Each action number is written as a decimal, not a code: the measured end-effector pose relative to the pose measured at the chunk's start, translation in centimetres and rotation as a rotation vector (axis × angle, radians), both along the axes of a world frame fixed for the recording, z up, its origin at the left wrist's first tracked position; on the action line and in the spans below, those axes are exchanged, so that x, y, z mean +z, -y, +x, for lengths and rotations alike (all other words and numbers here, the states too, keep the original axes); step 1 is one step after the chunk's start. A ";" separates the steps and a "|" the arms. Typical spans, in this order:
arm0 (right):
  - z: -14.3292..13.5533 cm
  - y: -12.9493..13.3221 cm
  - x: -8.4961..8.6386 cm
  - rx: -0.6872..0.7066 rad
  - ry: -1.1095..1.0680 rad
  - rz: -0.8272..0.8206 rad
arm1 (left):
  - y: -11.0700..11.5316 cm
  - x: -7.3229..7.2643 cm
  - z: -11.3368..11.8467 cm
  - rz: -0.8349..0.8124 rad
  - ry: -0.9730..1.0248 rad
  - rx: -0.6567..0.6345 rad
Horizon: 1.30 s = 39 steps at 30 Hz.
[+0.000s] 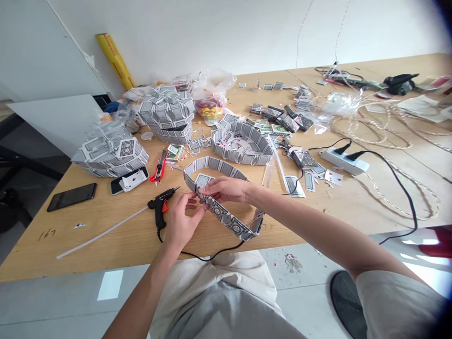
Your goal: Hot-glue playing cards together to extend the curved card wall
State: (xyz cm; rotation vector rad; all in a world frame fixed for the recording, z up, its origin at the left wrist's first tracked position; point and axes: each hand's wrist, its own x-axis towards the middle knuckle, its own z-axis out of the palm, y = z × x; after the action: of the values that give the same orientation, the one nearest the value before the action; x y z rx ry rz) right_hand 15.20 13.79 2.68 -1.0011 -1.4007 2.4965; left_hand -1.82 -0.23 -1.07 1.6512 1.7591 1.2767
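A closed band of joined playing cards [231, 222], grey-patterned on the outside, stands on edge near the table's front. My left hand [184, 217] pinches its near left side from outside. My right hand [226, 189] reaches across the loop and grips the same stretch, fingers bent over the top edge. Inside the loop a loose card [204, 180] lies flat. Just left of my left hand rests a black hot glue gun [161, 207] with a long white glue stick [102, 232] trailing from it. Behind the band sits a card-walled tray [242, 155] with cards in its bottom.
Two card-covered boxes [111, 153] [167, 113] stand at the back left. Nearby lie a red utility knife [159, 167] and phones [71, 197]. A ruler [278, 162], card packs [287, 121], a power strip [344, 161] and coiled rope [374, 127] occupy the right. The glue gun's cord crosses the front edge.
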 end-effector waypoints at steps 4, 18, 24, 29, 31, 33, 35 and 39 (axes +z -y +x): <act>0.0 0.1 0.0 -0.003 0.011 0.018 | -0.1 0.3 0.2 0.014 -0.006 0.007; -0.1 0.2 0.1 -0.030 0.004 0.040 | -0.7 -0.3 0.1 -0.006 -0.026 0.002; 0.1 0.2 0.3 -0.011 -0.046 0.043 | -0.7 -0.4 0.2 -0.117 0.326 -0.070; 0.1 0.1 0.3 -0.014 -0.100 0.045 | -0.9 -0.5 0.5 -0.097 0.471 -0.056; 0.1 0.1 0.3 -0.016 -0.120 0.040 | -1.1 -0.4 0.6 -0.083 0.498 -0.047; 0.1 0.1 0.3 -0.022 -0.120 0.037 | -1.3 -0.4 0.6 -0.074 0.512 -0.043; 0.1 0.1 0.4 -0.025 -0.112 0.036 | -1.5 -0.3 0.5 -0.075 0.513 -0.045; 0.1 0.3 0.3 -0.029 -0.101 0.049 | -1.7 0.0 0.4 -0.085 0.480 -0.043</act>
State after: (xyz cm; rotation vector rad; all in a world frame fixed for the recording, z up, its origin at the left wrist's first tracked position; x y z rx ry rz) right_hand 15.27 13.48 3.02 -0.8671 -1.4000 2.4427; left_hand -1.39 1.47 -1.07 1.1996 1.4541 1.4125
